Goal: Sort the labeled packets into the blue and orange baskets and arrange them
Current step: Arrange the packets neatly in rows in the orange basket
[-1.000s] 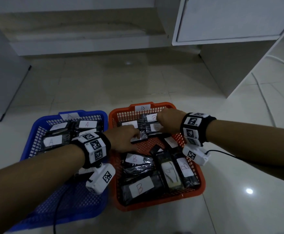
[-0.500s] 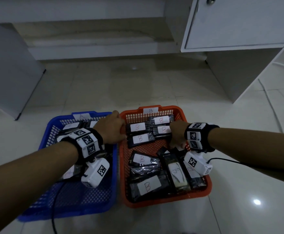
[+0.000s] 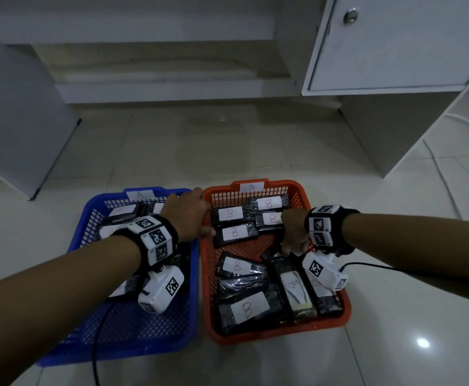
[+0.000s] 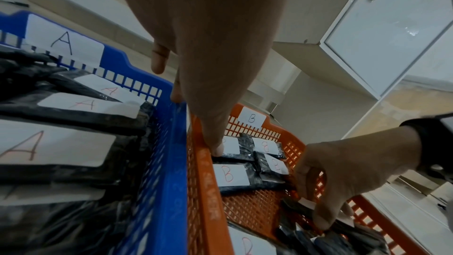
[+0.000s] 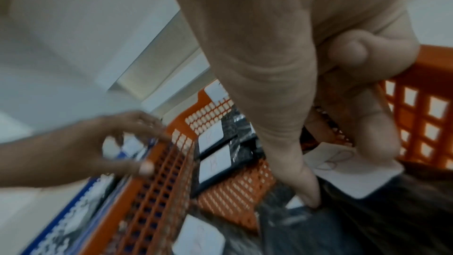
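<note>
A blue basket tagged A holds black packets with A labels. To its right an orange basket tagged B holds several black packets with B labels. My left hand sits over the two adjoining rims near their far corners, fingers on the blue rim and thumb on the orange side. My right hand reaches down into the orange basket's right middle. Its curled fingers pinch a small black packet that lies tilted on the others; its label is mostly hidden.
A white cabinet with a knobbed door stands at the back right. A grey panel rises at the left. A white cable runs over the tiled floor on the right. Black wrist-camera cables trail across the blue basket.
My left hand left the packets in the orange basket and moved to the rims between the baskets. My right hand drew back from the far row and took hold of a packet.
</note>
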